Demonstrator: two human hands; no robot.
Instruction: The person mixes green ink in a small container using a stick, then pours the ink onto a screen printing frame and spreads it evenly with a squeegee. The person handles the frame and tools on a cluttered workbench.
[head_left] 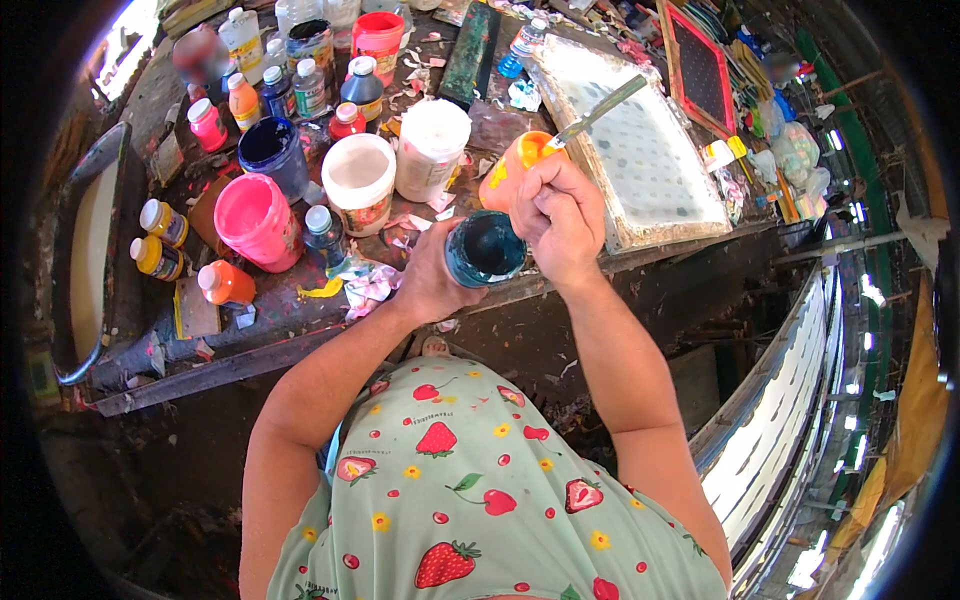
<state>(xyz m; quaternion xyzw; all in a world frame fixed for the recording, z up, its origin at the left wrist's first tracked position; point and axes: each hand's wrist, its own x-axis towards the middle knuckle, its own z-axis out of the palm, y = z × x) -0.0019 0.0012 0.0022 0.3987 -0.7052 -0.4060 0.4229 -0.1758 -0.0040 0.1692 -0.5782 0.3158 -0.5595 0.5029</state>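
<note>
Holding teal paint jar [484, 249], spatula [598, 112]

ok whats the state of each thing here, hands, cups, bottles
left hand: gripping the teal cup
teal cup: open, dark teal paint inside
right hand: closed on the stirring stick
stirring stick: tilted
pink cup: open
white tub: open
orange bottle: capped

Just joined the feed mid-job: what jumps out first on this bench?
At centre, the left hand holds a teal cup of dark paint, and the right hand holds a knife over it, beside an orange cup. Left of them stand a pink bucket, a white tub and many small paint bottles. A framed screen lies to the right.
</note>
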